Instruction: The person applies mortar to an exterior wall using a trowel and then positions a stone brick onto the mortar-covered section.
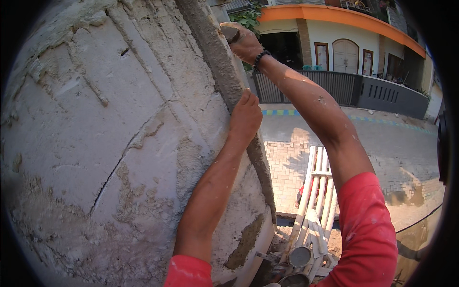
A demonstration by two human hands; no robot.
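1. Cement strip (211, 45): on the wall's (143, 110) edge, 12 to 5 o'clock.
2. Your left hand (245, 115), 1 o'clock, touches it; I can't tell if it's pinching.
3. Your right hand (246, 45), 12 o'clock, grips a dark lump (230, 34).

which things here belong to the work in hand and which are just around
With the work, it seems:
right hand, gripping a dark object
left hand, at the strip's outer edge
grey strip
rough wall
probably the round containers below

Just around:
orange-trimmed house
dark gate
pale poles, use unclear
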